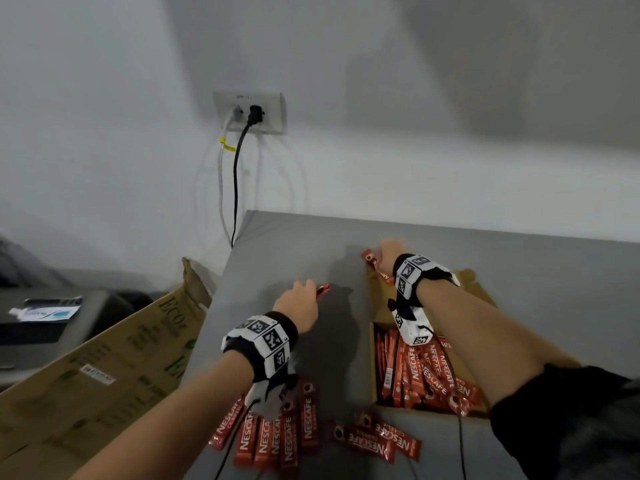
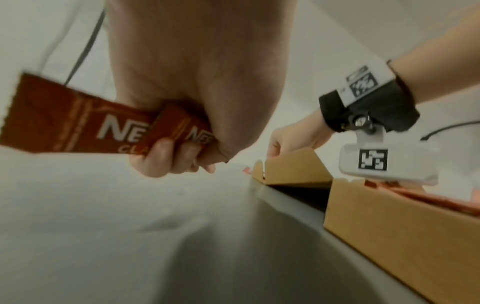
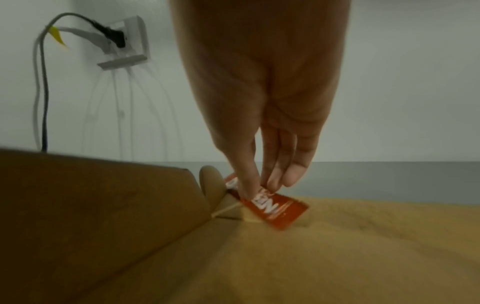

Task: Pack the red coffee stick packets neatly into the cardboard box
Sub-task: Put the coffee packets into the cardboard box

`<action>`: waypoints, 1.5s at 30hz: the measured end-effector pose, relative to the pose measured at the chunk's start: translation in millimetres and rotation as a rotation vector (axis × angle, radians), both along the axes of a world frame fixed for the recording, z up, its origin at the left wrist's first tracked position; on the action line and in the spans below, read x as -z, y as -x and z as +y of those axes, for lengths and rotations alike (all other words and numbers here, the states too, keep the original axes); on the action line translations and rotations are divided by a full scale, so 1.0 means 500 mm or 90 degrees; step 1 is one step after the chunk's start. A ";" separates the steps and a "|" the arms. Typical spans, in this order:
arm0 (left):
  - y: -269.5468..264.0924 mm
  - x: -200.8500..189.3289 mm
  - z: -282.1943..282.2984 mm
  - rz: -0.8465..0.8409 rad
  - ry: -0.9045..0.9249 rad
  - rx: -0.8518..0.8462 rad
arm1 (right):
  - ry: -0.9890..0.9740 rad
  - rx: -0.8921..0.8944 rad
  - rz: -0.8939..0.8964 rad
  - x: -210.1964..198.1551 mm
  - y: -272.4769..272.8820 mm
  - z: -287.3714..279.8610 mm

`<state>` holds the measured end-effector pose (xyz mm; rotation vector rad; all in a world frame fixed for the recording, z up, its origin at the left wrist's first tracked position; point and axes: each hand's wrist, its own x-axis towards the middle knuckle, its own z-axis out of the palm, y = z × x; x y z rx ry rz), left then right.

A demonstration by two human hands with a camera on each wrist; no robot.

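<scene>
My left hand (image 2: 182,148) grips two packets (image 2: 78,127); my right hand (image 3: 262,160) pinches one packet (image 3: 275,209) past the box (image 1: 375,362) flap. Best align ends before laying them flat.

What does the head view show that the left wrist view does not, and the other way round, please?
Only the head view shows the loose packets on the table near the person and the wall socket. Only the left wrist view shows that the left hand grips two packets, with its fingers curled round them. Both show the cardboard box with packets inside and the right hand at its far end.
</scene>
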<state>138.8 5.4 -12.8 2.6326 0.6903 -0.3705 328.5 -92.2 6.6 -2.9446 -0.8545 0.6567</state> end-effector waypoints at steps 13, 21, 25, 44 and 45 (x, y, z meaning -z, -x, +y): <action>0.148 -0.025 0.027 0.020 -0.041 -0.079 | -0.367 -0.094 0.023 -0.074 0.310 -0.061; 0.270 -0.006 0.007 0.150 -0.029 -0.188 | -0.144 -0.121 0.030 0.007 0.493 -0.190; 0.276 -0.015 -0.045 0.126 0.026 -0.207 | -0.071 -0.117 0.040 -0.005 0.518 -0.208; 0.246 0.005 -0.156 0.042 0.016 -0.058 | -0.049 -0.135 -0.033 0.001 0.531 -0.180; 0.246 0.007 -0.148 0.047 0.010 -0.041 | -0.086 -0.125 -0.047 -0.012 0.529 -0.178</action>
